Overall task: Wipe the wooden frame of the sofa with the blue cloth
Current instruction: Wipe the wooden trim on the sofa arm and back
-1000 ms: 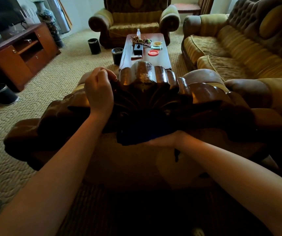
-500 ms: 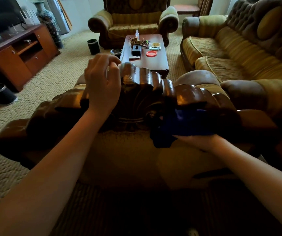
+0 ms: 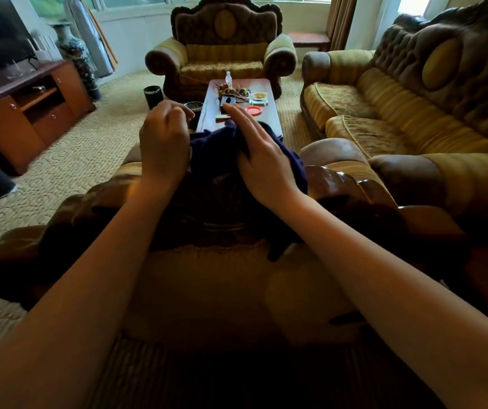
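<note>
Head | blue cloth [image 3: 222,149] covers wooden frame [image 3: 351,184] crest | coffee table [image 3: 266,93] beyond

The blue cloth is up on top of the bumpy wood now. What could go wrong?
1. The blue cloth is bunched over the crest of the wooden frame, so it may skip the deep grooves and leave dust there.
2. The right hand lies flat on the cloth rather than gripping it; only the left hand seems to pinch an edge, so it might slide off the far side.
</note>
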The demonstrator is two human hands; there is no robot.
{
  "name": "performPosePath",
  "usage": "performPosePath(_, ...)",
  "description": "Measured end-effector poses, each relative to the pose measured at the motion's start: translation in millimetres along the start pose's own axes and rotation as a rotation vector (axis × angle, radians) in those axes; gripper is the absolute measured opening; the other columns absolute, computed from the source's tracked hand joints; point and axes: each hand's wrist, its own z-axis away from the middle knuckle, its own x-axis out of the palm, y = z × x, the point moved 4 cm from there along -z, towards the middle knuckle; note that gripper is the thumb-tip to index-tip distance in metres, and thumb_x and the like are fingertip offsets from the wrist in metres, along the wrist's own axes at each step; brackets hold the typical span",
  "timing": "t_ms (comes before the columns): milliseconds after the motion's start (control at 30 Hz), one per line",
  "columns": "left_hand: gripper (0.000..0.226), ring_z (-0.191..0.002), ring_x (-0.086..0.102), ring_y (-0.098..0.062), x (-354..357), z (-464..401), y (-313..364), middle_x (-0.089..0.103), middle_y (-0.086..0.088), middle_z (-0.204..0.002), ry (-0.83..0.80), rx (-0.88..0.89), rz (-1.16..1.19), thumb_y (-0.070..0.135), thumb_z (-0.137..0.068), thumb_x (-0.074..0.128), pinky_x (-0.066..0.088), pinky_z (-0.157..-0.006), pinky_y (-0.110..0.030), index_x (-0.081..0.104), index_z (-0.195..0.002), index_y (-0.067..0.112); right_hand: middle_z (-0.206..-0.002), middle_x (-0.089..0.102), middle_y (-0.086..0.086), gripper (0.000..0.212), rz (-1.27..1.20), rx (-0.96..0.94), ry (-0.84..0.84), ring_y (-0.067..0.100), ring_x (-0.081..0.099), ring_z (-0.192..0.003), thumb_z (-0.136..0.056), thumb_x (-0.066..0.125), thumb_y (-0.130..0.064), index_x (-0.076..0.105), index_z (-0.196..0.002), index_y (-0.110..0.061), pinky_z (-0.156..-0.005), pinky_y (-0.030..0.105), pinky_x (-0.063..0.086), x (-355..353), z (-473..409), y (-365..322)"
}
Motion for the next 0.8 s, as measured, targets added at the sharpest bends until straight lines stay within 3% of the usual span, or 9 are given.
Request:
performPosePath(100,0.032,-0.069,0.048,-0.008,4,-3,-11,0.057,-0.007,-0.088,-0.050,-0.047,-0.014,0.017,-0.093,0.034,0.036,-0.062,-0.011,0.062,-0.096,0.002,-0.144,0.044,0.013,0.051,0.114,0.000,0.198,0.026,0.043,-0.132,-0.089,0.042,-0.018,0.043,-0.139,-0.005,-0.106,0.033,0.038,-2,13,-1)
performPosePath(167,0.029,-0.073,0.047,-0.014,11,1,-13,0.057,-0.009,-0.085,-0.075,-0.026,-0.092,0.019,-0.094,0.033,0.034,-0.060,-0.018,0.059,-0.087,0.008,-0.141,0.046,0.016,0.050,0.170,-0.036,0.284,0.027,0.042,-0.132,-0.088,0.047,-0.016,0.045,-0.136,-0.002,-0.109,0.041,0.036,0,34,3)
performPosePath(233,0.029,-0.072,0.046,-0.017,15,4,-12,0.053,-0.007,-0.077,-0.073,0.028,-0.117,0.026,-0.087,0.030,0.034,-0.063,-0.029,0.053,-0.078,0.010,-0.146,0.038,0.015,0.053,0.310,-0.060,0.271,0.025,0.030,-0.139,-0.087,0.051,-0.013,0.039,-0.138,-0.008,-0.116,0.036,0.024,10,66,11)
performPosePath(367,0.032,-0.072,0.047,-0.014,16,5,-13,0.052,-0.004,-0.077,-0.075,0.070,-0.122,0.029,-0.084,0.028,0.036,-0.065,-0.027,0.053,-0.077,0.009,-0.156,0.012,-0.003,0.059,0.420,-0.026,0.193,0.013,0.001,-0.146,-0.086,0.046,-0.004,0.032,-0.141,-0.018,-0.119,0.025,0.004,29,128,31)
performPosePath(500,0.030,-0.069,0.045,-0.013,16,8,-13,0.045,0.005,-0.067,-0.062,0.106,-0.122,0.028,-0.086,0.029,0.032,-0.059,-0.023,0.051,-0.074,0.010,-0.142,0.027,0.008,0.043,0.354,0.108,0.379,0.021,0.023,-0.137,-0.088,0.042,-0.003,0.045,-0.130,-0.013,-0.117,0.020,0.015,31,134,23)
performPosePath(600,0.030,-0.068,0.045,-0.014,14,5,-17,0.042,0.008,-0.064,-0.061,0.097,-0.088,0.027,-0.086,0.030,0.031,-0.057,-0.023,0.050,-0.073,0.010,-0.122,0.041,0.019,0.032,0.194,0.367,0.606,0.002,0.035,-0.109,-0.079,0.051,0.011,0.055,-0.109,0.000,-0.096,-0.001,0.025,26,135,18)
performPosePath(667,0.030,-0.066,0.044,-0.013,16,5,-17,0.041,0.009,-0.064,-0.070,0.085,-0.078,0.028,-0.086,0.030,0.030,-0.058,-0.025,0.050,-0.072,0.010,-0.112,0.050,0.019,0.018,0.158,0.473,0.649,-0.007,0.035,-0.095,-0.081,0.055,0.009,0.061,-0.097,0.004,-0.087,-0.005,0.026,34,137,16)
performPosePath(733,0.030,-0.065,0.043,-0.011,17,8,-15,0.041,0.010,-0.063,-0.075,0.097,-0.102,0.029,-0.086,0.030,0.031,-0.058,-0.025,0.049,-0.072,0.011,-0.110,0.053,0.014,0.017,0.167,0.503,0.677,-0.001,0.041,-0.097,-0.085,0.053,0.000,0.064,-0.097,0.003,-0.088,-0.001,0.030,45,136,12)
performPosePath(800,0.030,-0.067,0.044,-0.012,18,10,-13,0.041,0.008,-0.065,-0.076,0.120,-0.139,0.031,-0.086,0.030,0.032,-0.060,-0.026,0.049,-0.073,0.012,-0.110,0.057,0.019,0.025,0.242,0.406,0.607,0.016,0.049,-0.104,-0.085,0.048,-0.009,0.066,-0.099,0.003,-0.092,0.014,0.037,48,134,6)
